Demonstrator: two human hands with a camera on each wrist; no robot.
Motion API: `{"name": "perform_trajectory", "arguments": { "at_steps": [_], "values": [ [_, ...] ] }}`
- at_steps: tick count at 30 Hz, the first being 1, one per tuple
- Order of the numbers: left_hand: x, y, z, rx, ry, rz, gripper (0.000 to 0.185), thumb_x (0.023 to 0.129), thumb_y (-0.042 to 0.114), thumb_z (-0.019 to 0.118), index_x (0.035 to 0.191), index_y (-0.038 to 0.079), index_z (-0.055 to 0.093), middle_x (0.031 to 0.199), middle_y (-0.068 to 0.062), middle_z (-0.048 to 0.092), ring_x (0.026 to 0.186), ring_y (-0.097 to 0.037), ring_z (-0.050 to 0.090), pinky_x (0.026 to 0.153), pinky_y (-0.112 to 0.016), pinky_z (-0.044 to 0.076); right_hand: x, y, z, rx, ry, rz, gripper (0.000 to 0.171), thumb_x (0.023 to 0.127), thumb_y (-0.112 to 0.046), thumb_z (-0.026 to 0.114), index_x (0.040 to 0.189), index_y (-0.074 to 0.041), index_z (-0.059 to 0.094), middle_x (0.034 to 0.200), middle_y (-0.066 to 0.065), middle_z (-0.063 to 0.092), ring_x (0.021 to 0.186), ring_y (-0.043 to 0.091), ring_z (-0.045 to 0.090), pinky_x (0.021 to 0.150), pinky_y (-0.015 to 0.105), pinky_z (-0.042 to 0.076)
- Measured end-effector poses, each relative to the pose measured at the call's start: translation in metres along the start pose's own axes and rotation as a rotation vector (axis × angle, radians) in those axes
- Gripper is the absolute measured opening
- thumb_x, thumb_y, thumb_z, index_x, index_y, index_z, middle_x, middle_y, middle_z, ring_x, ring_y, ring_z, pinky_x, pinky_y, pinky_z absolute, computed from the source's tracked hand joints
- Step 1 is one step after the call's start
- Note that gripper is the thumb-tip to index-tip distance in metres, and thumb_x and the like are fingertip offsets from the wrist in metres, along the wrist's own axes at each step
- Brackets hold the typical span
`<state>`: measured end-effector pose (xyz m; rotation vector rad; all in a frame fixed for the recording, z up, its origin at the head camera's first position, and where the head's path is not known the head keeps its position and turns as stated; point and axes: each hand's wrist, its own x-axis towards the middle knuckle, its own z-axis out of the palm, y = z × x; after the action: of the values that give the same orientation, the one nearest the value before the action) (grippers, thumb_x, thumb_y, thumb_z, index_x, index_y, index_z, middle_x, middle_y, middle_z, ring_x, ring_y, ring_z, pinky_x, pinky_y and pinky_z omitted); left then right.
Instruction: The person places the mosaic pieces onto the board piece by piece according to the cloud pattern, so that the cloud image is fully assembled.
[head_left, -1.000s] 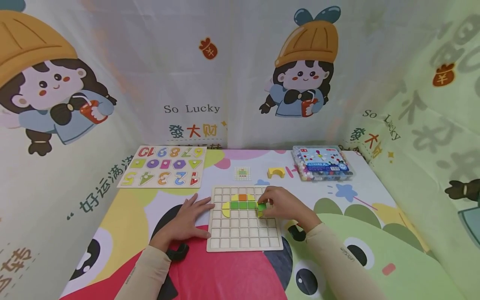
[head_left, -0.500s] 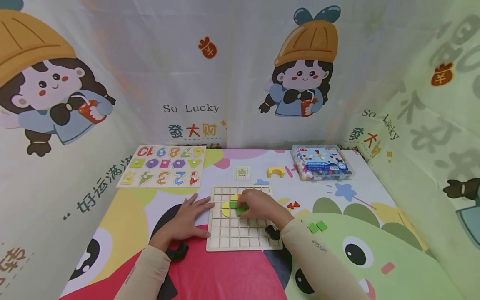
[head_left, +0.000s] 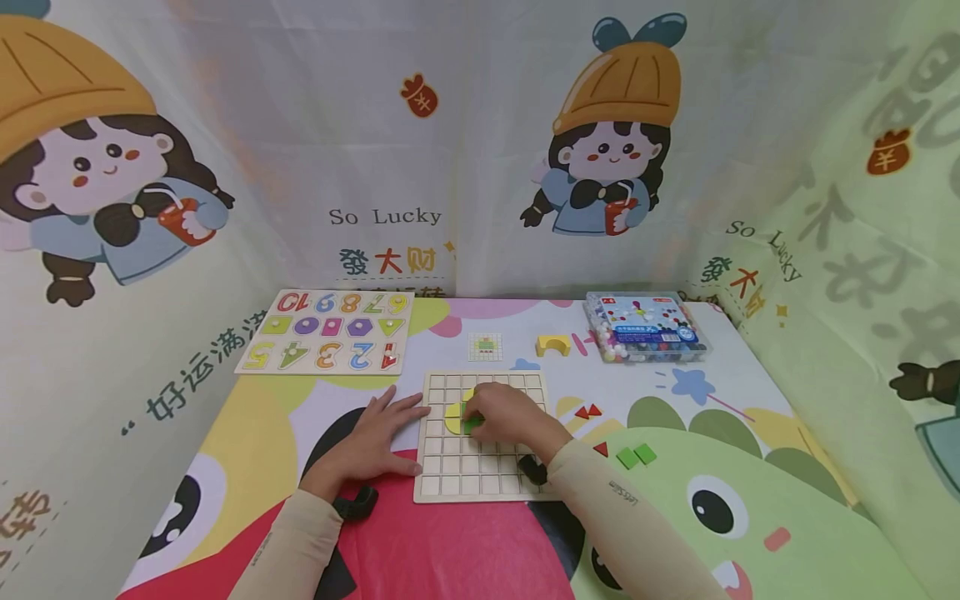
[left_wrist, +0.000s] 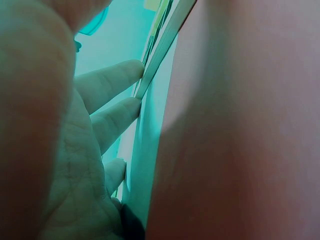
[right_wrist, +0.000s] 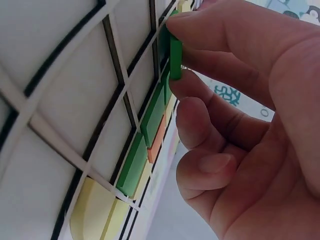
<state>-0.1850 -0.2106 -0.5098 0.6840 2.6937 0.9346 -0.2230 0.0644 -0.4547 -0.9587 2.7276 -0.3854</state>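
Observation:
My left hand (head_left: 367, 442) rests with spread fingers against the left edge of the wooden grid board (head_left: 478, 483); in the left wrist view its fingertips touch the board's side. Over the upper part of the board, my right hand (head_left: 510, 417) pinches a green square tile (right_wrist: 175, 57) between thumb and fingers, the tile tilted off the grid. Below it in the right wrist view are a row of green tiles (right_wrist: 132, 165), an orange tile (right_wrist: 156, 145) and a yellow curved piece (right_wrist: 90, 207). In the head view, my right hand hides most of these pieces.
Right of the board lie red triangles (head_left: 594, 410) and two green squares (head_left: 645, 453). Behind it are a pattern card (head_left: 485, 347), a yellow arch block (head_left: 553, 345) and a clear box (head_left: 647, 327) of beads. A number puzzle board (head_left: 324, 333) lies at back left.
My right hand has moved left across the board with the green tile, from the row's right end. Its forearm has uncovered the red triangles and green squares. My left hand stays put.

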Motion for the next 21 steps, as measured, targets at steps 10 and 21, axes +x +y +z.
{"name": "perform_trajectory", "arguments": {
  "at_steps": [10, 21],
  "values": [
    [0.0011, -0.0005, 0.0002, 0.008, -0.001, -0.004, 0.095, 0.074, 0.053, 0.088, 0.155, 0.018, 0.054, 0.171, -0.009, 0.038, 0.163, -0.048, 0.008, 0.126, -0.076, 0.009, -0.0005, -0.0034, 0.0025, 0.008, 0.023, 0.027, 0.018, 0.087, -0.016, 0.084, 0.105, -0.019, 0.086, 0.1, -0.005, 0.073, 0.091, 0.009, 0.062, 0.084, 0.029, 0.058],
    [0.0017, -0.001, 0.0003, -0.001, -0.004, -0.004, 0.094, 0.074, 0.053, 0.089, 0.155, 0.018, 0.054, 0.171, -0.009, 0.038, 0.163, -0.048, 0.008, 0.127, -0.075, 0.007, -0.0049, -0.0018, 0.0049, 0.039, 0.031, 0.051, 0.024, 0.087, -0.022, 0.089, 0.111, -0.02, 0.085, 0.105, -0.005, 0.073, 0.096, 0.009, 0.065, 0.086, 0.028, 0.058]
  ]
}}
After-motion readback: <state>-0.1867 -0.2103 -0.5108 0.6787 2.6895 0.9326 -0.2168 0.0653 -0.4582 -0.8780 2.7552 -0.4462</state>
